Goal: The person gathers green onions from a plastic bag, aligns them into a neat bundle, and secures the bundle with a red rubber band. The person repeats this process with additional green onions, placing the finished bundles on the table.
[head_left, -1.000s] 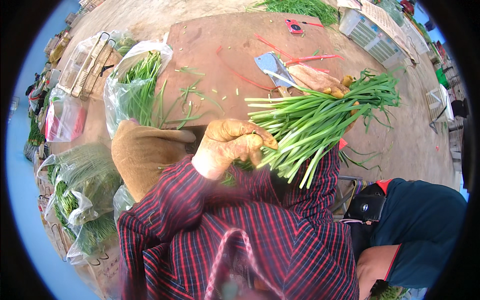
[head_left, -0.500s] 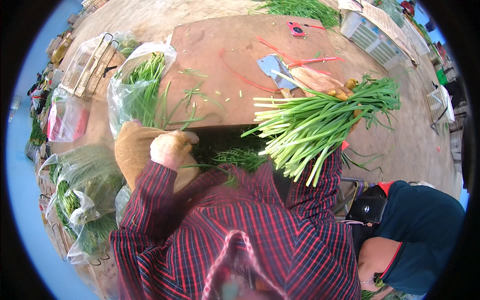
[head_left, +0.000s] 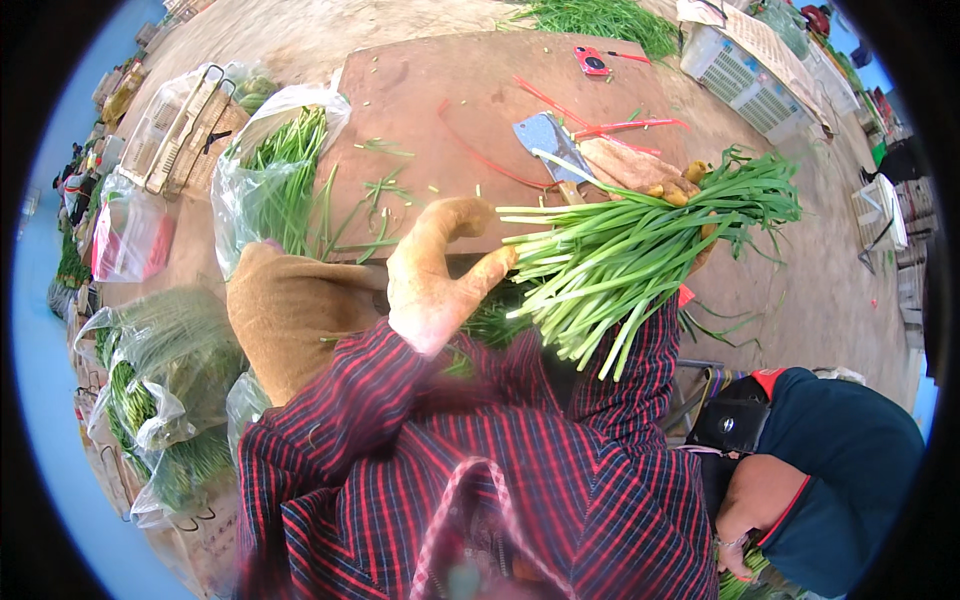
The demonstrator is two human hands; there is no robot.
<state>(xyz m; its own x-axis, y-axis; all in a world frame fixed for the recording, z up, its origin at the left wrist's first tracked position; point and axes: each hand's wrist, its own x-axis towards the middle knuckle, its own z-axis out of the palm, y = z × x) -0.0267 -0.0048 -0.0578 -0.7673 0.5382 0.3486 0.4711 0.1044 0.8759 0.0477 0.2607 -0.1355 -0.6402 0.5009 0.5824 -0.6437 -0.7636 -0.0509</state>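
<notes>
A fanned bunch of garlic chives (head_left: 610,265), pale at the cut ends and dark green at the tips, is held in my right hand (head_left: 708,240). That hand is mostly hidden under the stalks, with only part of its fingers showing. My left hand (head_left: 440,265), in a yellowish stained covering, curves open like a C. Its thumb and fingers are apart beside the pale ends, and nothing shows between them. Just beyond the bunch lie a cleaver (head_left: 553,145) with a grey blade and a tan glove-like piece (head_left: 635,168), partly covered by stalks.
Red ties (head_left: 620,127) and a small red device (head_left: 591,61) lie on the brown board (head_left: 420,110). Chives fill a clear bag (head_left: 275,185) at left. Brown cloth (head_left: 290,320) drapes near my left arm. Another person (head_left: 840,470) bends close at right. Crates (head_left: 745,85) stand far right.
My left hand has moved right, from the brown cloth to the pale ends of the bunch, and its fingers have spread. The bunch stays in my right hand, nearly unmoved.
</notes>
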